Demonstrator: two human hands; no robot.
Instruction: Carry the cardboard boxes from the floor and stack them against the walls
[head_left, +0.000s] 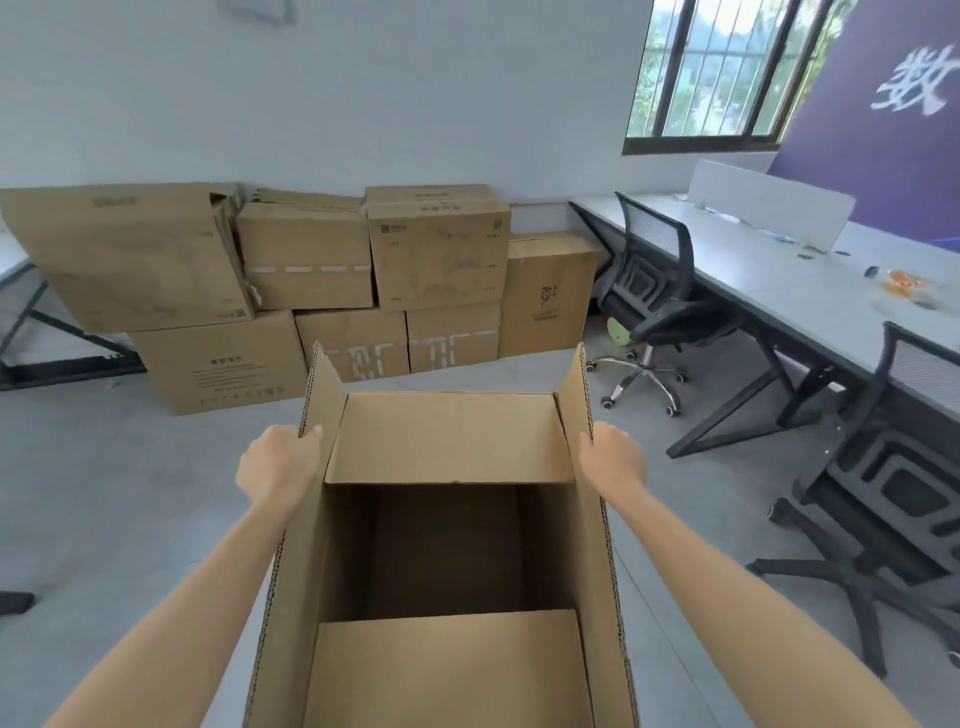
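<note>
I hold an open, empty cardboard box in front of me, above the grey floor. Its top flaps stand up and its dark inside shows. My left hand grips the left side flap, thumb over the flap's edge. My right hand grips the right side flap on its outer face. Ahead, several closed cardboard boxes are stacked two layers high against the white back wall. A single box stands at the stack's right end.
A long white desk runs along the right side, with black mesh office chairs tucked under it. A nearer chair stands at right. A black table frame sits at far left. Grey floor stretches between me and the stack.
</note>
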